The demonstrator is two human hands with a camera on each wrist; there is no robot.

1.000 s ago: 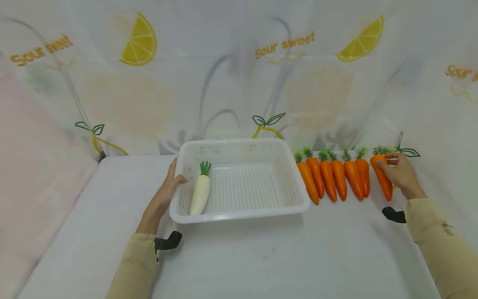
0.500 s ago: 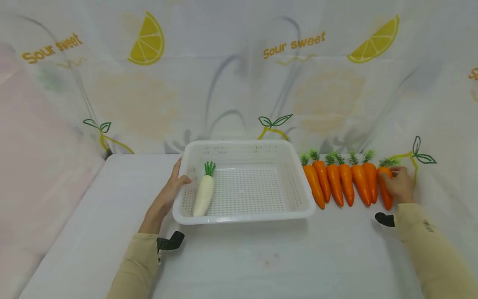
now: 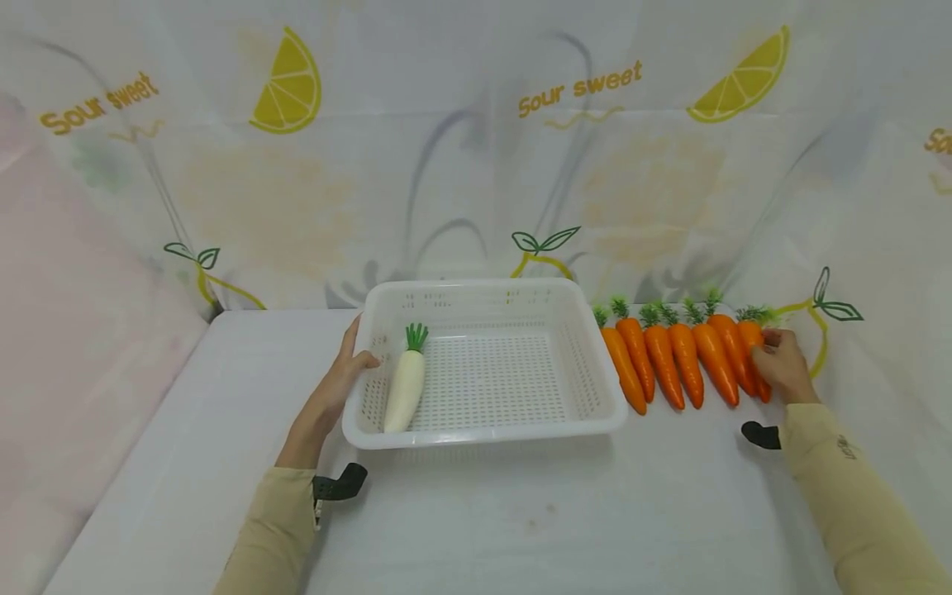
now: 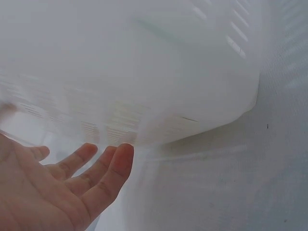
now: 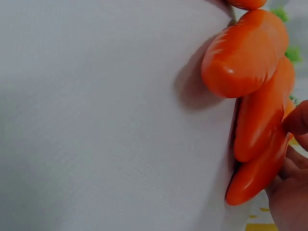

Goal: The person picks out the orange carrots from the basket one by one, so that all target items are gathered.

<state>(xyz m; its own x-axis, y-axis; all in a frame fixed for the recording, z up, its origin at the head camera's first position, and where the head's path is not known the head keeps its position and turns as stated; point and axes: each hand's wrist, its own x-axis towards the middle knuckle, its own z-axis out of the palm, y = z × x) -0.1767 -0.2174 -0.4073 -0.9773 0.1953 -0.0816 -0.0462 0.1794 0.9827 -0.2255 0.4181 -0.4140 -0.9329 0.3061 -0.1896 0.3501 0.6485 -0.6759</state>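
A white plastic basket with slotted walls holds one white radish with a green top, lying along its left side. At the basket's left wall, my left hand has its thumb over the rim and its fingers outside; in the left wrist view those fingers reach up against the underside. To the right, several orange carrots with leafy tops lie side by side. My right hand holds the rightmost carrot between thumb and fingers, and that carrot lies against its neighbour.
A white cloth covers the table. Behind it hangs a printed curtain with lemon slices and lettering. The leftmost carrot lies close beside the basket's right wall. A pink sheet hangs at the left.
My right hand has brought the rightmost carrot leftward, closing the gap to the row. The left hand stays at the basket, and the radish has not moved inside it.
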